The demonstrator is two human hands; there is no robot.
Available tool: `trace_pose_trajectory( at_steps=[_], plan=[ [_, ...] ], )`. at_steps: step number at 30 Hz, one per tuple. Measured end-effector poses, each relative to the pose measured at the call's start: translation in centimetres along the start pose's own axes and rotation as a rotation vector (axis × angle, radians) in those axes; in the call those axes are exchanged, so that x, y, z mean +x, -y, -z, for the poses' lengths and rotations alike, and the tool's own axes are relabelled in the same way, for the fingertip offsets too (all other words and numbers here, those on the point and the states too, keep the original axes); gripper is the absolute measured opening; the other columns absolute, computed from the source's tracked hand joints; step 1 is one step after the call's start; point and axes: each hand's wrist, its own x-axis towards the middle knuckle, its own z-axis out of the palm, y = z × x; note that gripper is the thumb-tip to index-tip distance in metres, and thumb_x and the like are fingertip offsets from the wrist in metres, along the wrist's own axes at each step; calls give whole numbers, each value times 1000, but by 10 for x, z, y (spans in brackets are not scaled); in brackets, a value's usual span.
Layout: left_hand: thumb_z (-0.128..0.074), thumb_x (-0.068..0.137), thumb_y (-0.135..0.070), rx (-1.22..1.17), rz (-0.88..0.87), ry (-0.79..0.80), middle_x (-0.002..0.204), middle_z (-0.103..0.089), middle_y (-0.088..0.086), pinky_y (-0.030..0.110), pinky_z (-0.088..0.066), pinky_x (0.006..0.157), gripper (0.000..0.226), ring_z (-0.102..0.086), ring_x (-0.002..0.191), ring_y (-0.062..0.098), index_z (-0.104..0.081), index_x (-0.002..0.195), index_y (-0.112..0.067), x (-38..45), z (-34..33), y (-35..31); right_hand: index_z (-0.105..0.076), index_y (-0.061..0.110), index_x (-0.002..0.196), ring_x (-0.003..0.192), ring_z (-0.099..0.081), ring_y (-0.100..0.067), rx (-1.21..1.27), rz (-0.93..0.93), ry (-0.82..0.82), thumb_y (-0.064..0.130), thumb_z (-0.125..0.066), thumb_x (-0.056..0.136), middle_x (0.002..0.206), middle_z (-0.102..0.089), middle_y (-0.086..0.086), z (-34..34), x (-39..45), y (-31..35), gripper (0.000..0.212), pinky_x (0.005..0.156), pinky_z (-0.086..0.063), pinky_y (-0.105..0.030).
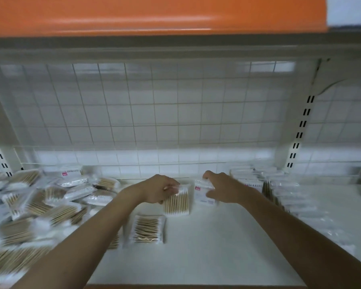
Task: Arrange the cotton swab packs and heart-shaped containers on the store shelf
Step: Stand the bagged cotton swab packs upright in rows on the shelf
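Note:
My left hand [157, 189] grips the top of a clear cotton swab pack [177, 202] with wooden sticks, held upright on the white shelf [206, 257]. Just to its right, my right hand [222, 189] pinches a second swab pack [203, 193] that shows a white label with a red mark. One more pack [147, 229] lies flat in front of the left hand. A loose heap of swab packs [40, 205] fills the shelf's left side. A row of upright packs [279, 190] runs along the right. No heart-shaped container is visible.
A white wire grid [154, 113] backs the shelf, with slotted uprights [300, 130] at the right and left. An orange panel [154, 15] hangs overhead. Bare white shelf lies between my forearms, down to the front edge.

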Motion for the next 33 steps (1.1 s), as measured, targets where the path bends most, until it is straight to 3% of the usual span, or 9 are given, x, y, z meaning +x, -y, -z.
trace_pose_trajectory(
  at_steps=[2, 8, 10, 13, 19, 21, 25, 28, 33],
  plan=[
    [-50, 95, -21, -11, -31, 17, 112, -60, 11, 31, -56, 73, 28, -65, 82, 25, -57, 119, -7, 4, -4, -10, -40, 16, 129, 68, -52, -15, 15, -9, 8, 15, -54, 87, 86, -53, -1, 0, -3, -7, 44, 54, -38, -21],
    [-45, 74, 15, 45, -172, -54, 115, -48, 5, 4, -31, 72, 45, -45, 101, 12, -69, 101, -11, 10, -13, -26, -46, 20, 122, 65, -48, -12, 3, 38, 19, 6, -54, 85, 84, -51, 2, 4, -12, -17, 40, 52, -35, -21],
    [-43, 74, 19, 17, -168, -75, 117, -48, 7, -1, -30, 70, 47, -45, 109, 14, -70, 97, -11, 9, -13, -28, -49, 21, 116, 69, -49, -17, 15, 49, 11, 5, -55, 83, 93, -54, -2, 6, -13, -20, 38, 52, -35, -22],
    [-36, 73, 21, -61, -127, -40, 102, -63, -1, 4, -38, 67, 49, -55, 97, 19, -69, 93, -9, 9, -12, -25, -51, 22, 114, 60, -47, -13, 39, 50, 22, 4, -56, 81, 90, -54, -2, 9, -16, -24, 38, 50, -35, -22],
    [-46, 89, -10, -329, 104, 10, 104, -66, -2, 16, -47, 72, 26, -60, 85, 10, -70, 88, -17, 6, -9, -28, -48, 20, 121, 56, -56, -9, 58, 5, 42, 10, -57, 84, 94, -54, 1, 10, -16, -28, 40, 50, -41, -20],
    [-57, 87, -23, -172, 83, -4, 109, -62, -5, 25, -48, 85, 14, -58, 93, 12, -66, 97, -25, 4, -8, -28, -48, 19, 125, 61, -56, -12, 55, 4, 37, 11, -57, 85, 101, -56, -4, 11, -15, -28, 42, 51, -42, -21],
    [-59, 81, -2, -76, 35, 52, 116, -50, 0, 27, -48, 70, 56, -53, 79, 13, -37, 124, -30, 4, -12, -30, -48, 18, 129, 83, -60, -22, 60, 4, 43, 11, -55, 87, 119, -58, -10, 13, -12, -28, 43, 61, -45, -25],
    [-68, 78, -5, -155, 74, 32, 117, -41, 2, 27, -48, 67, 73, -53, 74, 14, -22, 131, -24, 5, -11, -36, -48, 18, 130, 81, -57, -18, 47, 10, 40, 12, -55, 88, 121, -58, -9, 16, -11, -32, 44, 58, -41, -20],
    [-70, 75, -10, -21, -33, 5, 80, -49, -9, 17, -38, 59, 29, -46, 67, 6, -51, 94, -20, 11, -10, -53, -46, 17, 133, 106, -54, -18, 56, -20, 19, 14, -54, 90, 135, -51, -6, 27, -15, -45, 44, 78, -38, -22]
  ],
)
